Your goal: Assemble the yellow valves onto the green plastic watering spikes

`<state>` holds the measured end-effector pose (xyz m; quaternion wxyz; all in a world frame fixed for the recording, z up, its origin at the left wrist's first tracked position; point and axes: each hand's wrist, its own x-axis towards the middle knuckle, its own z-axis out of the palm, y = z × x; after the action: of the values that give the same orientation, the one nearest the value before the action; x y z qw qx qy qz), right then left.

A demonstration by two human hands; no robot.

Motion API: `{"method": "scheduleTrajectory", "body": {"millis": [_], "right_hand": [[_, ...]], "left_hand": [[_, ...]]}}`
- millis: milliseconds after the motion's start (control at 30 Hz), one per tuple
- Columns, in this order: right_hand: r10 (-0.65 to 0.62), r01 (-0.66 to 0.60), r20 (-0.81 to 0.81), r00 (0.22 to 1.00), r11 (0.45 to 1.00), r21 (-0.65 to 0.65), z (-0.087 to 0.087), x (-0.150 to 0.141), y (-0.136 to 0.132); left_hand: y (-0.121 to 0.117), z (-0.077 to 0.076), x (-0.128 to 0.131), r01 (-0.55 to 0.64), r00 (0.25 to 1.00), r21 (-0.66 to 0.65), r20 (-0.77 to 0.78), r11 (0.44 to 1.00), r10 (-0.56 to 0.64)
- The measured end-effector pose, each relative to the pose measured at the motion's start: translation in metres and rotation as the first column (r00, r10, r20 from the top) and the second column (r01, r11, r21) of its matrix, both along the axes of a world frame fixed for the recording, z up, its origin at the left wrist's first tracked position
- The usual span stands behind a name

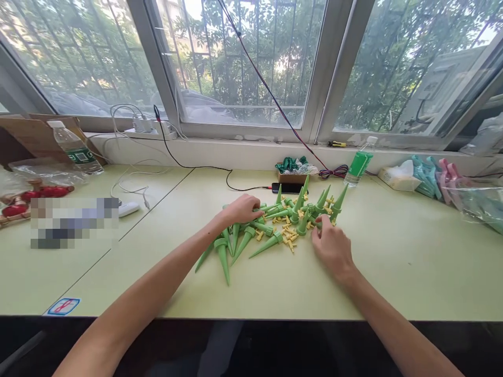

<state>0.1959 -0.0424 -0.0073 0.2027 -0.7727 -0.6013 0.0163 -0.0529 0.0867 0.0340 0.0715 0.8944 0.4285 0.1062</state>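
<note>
A heap of green cone-shaped plastic watering spikes (244, 243) lies on the pale green table, their collars and tips pointing in many directions. Several stand upright at the heap's right side. Small yellow T-shaped plastic valves (290, 242) are scattered among them. My left hand (244, 208) reaches over the heap's left part, fingers curled down at the spikes; whatever is in them is hidden. At the right edge, my right hand (333, 245) has thumb and fingers bent together beside the yellow valves. I cannot make out what it pinches.
Behind the heap are a phone (290, 188) on a cable and a small brown box (296, 177). A green-labelled bottle (359, 163), a tissue pack (400, 177) and blue and pink plastic items stand right. At left are another bottle (76, 149), red objects and a white cable (133, 180).
</note>
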Motion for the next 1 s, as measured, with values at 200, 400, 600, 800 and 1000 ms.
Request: {"method": "scheduleTrajectory", "body": {"millis": [200, 400, 600, 800, 1000], "right_hand": [[0.004, 0.0, -0.024, 1.0, 0.985, 0.171, -0.007, 0.0, 0.003], [0.063, -0.044, -0.069, 0.996, 0.968, 0.247, -0.012, -0.003, 0.005], [0.102, -0.075, -0.098, 0.99, 0.966, 0.249, -0.012, -0.003, 0.007], [0.113, -0.083, -0.107, 0.988, 0.965, 0.25, -0.012, -0.001, 0.007], [0.118, -0.088, -0.111, 0.987, 0.967, 0.24, -0.011, 0.0, 0.006]], "left_hand": [[0.0, 0.002, 0.002, -0.024, 0.999, 0.012, 0.04, 1.0, 0.024], [0.002, 0.019, -0.003, -0.146, 0.963, -0.015, 0.228, 0.989, 0.145], [0.03, 0.01, 0.004, -0.125, 0.68, -0.416, 0.625, 0.901, 0.383], [0.05, -0.012, 0.024, -0.285, 0.773, -0.296, 0.492, 0.912, 0.401], [0.05, -0.015, 0.032, -0.225, 0.866, -0.31, 0.37, 0.924, 0.335]]}}
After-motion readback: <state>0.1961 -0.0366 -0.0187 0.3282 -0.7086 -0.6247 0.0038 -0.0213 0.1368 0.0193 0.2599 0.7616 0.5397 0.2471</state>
